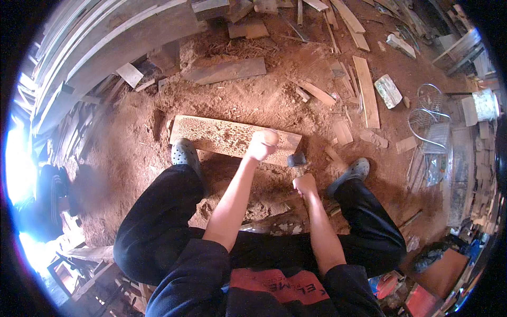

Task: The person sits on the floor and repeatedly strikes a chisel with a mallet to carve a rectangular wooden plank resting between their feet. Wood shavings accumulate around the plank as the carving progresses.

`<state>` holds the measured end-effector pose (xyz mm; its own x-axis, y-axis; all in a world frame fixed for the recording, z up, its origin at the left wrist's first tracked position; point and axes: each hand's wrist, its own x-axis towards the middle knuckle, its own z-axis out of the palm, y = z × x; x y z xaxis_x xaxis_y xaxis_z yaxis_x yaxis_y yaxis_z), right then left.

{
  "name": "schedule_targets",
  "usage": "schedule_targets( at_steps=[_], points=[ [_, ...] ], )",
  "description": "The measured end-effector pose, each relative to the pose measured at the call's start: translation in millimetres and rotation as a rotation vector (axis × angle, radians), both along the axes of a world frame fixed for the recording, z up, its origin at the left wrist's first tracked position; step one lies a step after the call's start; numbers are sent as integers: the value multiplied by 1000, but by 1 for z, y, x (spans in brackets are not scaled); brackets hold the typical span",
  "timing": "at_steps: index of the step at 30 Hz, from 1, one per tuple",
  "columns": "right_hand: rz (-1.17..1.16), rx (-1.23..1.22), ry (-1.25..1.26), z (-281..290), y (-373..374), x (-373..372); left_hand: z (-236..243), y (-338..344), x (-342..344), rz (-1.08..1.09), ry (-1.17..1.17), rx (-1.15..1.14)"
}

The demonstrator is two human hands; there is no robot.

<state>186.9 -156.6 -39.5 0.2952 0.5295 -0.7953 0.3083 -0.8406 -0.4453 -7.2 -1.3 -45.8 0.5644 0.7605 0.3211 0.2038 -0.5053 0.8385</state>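
A long wooden board lies slantwise on the ground before me, its upper face covered with dark, rough carved marks except for a plainer right end. My left hand is closed in a fist over the board's right half; what it grips, if anything, is hidden. Just right of and nearer than that, my right hand is wrapped around the handle of a hammer. Its dark, blocky head points away from me, close to the board's near right corner. My grey clog rests against the board's left end.
Reddish dirt and sawdust cover the ground. Loose offcuts and a long plank lie to the right, near a pale block and a wire rack. Stacked timber fills the far left. My other clog stands right of the hammer.
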Motion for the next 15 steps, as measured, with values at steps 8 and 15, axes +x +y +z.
schedule_targets(
  at_steps=[8,15],
  points=[
    [-20,23,-42,-35,-12,5,46,-38,47,-109,5,-325],
    [-80,7,24,-19,-6,1,89,4,26,168,-235,-182]
  ],
)
